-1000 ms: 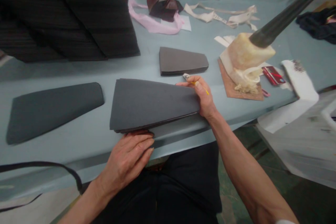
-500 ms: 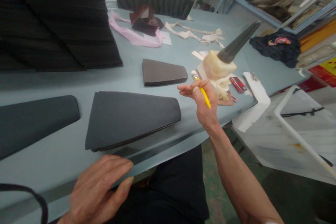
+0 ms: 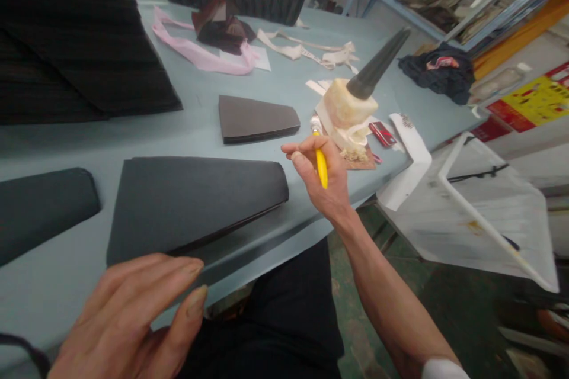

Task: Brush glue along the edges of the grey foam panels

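Observation:
A brush with a yellow handle (image 3: 320,169) is pinched in my right hand (image 3: 335,186), its pale tip pointing away from me. That tip is beside a cream block-shaped container (image 3: 349,103) with a dark tapered piece (image 3: 377,65) sticking up out of it. My left hand (image 3: 128,314) hovers at the near table edge, thumb apart from the fingers and nothing held. Just beyond it lies a stack of dark tapered panels (image 3: 200,198); whether my fingertips touch it I cannot tell. A smaller brown-grey tapered stack (image 3: 258,118) rests farther back.
A tall black stack (image 3: 75,41) rises at the back left, and another dark tapered panel (image 3: 44,210) lies at left. Pink cloth strip (image 3: 200,59), white ribbon (image 3: 306,50) and a small red box (image 3: 382,134) are on the table (image 3: 195,130). A white plastic bin (image 3: 498,213) stands right.
The view has swung to the right, so the table's things appear farther left. The brush handle now stands more upright in my right hand. My left hand looks closer and larger, still open.

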`<state>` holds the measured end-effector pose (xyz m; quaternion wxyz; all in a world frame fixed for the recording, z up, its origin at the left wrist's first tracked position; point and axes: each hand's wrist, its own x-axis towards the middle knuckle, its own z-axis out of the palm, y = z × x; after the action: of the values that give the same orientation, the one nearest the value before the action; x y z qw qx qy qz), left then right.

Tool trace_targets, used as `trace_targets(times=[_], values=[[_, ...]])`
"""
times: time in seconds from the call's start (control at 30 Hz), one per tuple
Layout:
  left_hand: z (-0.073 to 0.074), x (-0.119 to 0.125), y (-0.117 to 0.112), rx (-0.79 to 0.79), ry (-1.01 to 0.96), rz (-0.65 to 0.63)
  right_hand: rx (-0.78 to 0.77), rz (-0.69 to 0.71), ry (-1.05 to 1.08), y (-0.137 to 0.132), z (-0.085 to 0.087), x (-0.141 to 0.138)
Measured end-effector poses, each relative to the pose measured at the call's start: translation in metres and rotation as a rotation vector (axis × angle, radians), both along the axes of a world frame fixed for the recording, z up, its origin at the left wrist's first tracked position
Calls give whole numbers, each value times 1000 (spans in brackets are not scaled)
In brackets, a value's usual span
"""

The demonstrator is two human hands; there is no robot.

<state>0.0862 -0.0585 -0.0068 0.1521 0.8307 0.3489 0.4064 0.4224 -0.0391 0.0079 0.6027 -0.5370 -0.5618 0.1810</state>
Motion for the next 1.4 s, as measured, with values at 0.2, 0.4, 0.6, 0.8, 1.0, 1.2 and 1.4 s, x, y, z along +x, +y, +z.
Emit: trace_targets(times=[0.2, 0.4, 0.6, 0.8, 1.0, 1.2, 1.4], values=[[21, 38, 7, 259, 178, -40, -11, -34, -75, 3, 6, -1], [42, 71, 19, 270, 316, -25, -15, 8, -210, 7, 20, -9], [47, 89, 33, 309, 403, -49, -49, 2, -237, 2, 13, -8], [40, 95, 38, 344, 439, -63, -55, -9, -208, -4, 4, 0], [36, 96, 41, 335, 445, -68, -76, -17, -192, -7, -2, 2], [35, 98, 40, 317, 421, -64, -96, -15, -189, -10, -4, 1], [34, 96, 40, 283, 408, -62, -104, -25, -174, -12, -7, 2]])
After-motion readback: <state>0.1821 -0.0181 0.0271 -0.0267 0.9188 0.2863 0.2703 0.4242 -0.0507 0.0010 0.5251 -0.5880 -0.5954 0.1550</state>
